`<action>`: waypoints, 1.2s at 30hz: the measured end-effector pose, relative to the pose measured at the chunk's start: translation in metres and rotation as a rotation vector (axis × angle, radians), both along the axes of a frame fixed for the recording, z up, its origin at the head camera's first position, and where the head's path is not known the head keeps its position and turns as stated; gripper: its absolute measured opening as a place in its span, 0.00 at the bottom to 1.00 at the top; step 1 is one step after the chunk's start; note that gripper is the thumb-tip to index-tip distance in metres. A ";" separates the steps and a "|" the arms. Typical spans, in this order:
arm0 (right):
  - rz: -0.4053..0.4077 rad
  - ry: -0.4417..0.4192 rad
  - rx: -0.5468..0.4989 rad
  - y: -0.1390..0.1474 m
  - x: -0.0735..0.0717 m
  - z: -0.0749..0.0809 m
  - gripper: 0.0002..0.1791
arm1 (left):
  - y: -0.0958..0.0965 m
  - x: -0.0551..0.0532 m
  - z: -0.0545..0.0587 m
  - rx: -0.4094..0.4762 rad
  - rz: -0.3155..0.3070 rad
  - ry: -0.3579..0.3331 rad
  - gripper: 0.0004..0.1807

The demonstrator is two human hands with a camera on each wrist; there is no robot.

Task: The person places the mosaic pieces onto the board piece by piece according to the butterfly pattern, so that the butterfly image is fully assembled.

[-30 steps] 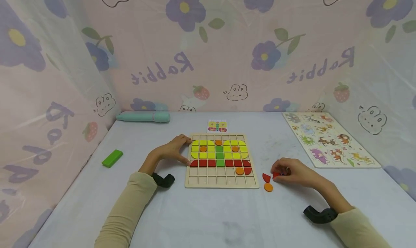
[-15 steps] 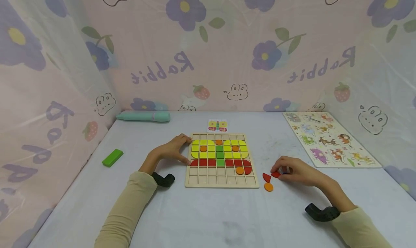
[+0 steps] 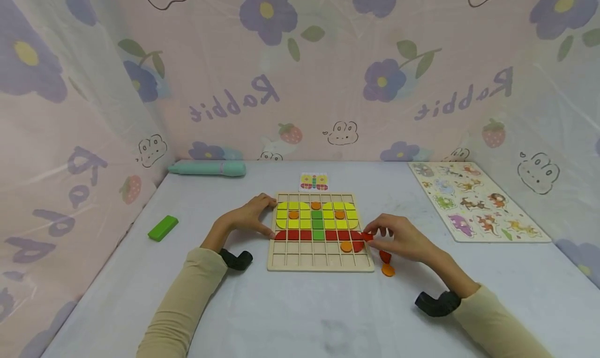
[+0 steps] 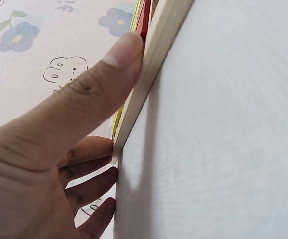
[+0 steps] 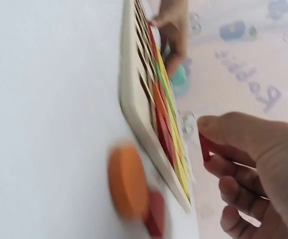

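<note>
My right hand (image 3: 403, 235) pinches a small red puzzle piece (image 5: 204, 147) between thumb and index finger, beside the right edge of the wooden grid board (image 3: 290, 261). My left hand (image 3: 246, 217) rests against the board's left edge, its thumb (image 4: 121, 52) and fingertips touching the rim. Flat yellow, green, red and orange pieces sit in the board's cells, looking like a butterfly. On the cloth right of the board lie a loose red piece (image 3: 385, 257) and an orange disc (image 3: 388, 270). Behind the board is a small card (image 3: 314, 182) with a similar butterfly picture.
A green block (image 3: 163, 228) lies at the left. Farther back is a teal marker-shaped case (image 3: 206, 168). An animal puzzle board (image 3: 478, 204) lies at the back right. Printed curtains (image 3: 319, 87) enclose the back and sides.
My right hand has lifted the red piece from the cloth and moved left with it to the board's right edge. My left hand has stayed in place.
</note>
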State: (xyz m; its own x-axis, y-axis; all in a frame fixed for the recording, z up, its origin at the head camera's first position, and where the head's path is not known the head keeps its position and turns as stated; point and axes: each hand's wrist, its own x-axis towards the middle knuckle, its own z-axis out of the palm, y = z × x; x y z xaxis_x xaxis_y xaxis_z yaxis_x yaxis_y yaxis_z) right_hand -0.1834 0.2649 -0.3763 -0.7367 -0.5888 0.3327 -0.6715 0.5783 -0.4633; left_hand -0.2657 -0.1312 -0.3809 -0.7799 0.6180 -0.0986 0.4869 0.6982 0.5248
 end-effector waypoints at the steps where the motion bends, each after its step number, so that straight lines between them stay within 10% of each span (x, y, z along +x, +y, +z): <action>1: 0.009 -0.002 0.000 -0.008 0.000 0.000 0.13 | 0.000 0.000 0.000 0.002 -0.001 -0.002 0.48; 14: 0.084 -0.018 0.040 -0.066 -0.003 -0.013 0.14 | 0.001 0.000 0.001 0.001 -0.008 -0.003 0.48; 36: 0.111 -0.138 0.032 -0.047 -0.014 -0.007 0.14 | 0.000 -0.002 -0.002 -0.007 0.016 -0.020 0.48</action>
State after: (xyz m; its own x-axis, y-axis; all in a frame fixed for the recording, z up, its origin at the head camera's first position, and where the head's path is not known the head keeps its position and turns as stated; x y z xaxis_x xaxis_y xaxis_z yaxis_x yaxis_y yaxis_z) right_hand -0.1974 0.2183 -0.3831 -0.7041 -0.6774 0.2127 -0.6631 0.5203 -0.5381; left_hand -0.2680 -0.1314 -0.3825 -0.7875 0.6047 -0.1186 0.4650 0.7095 0.5295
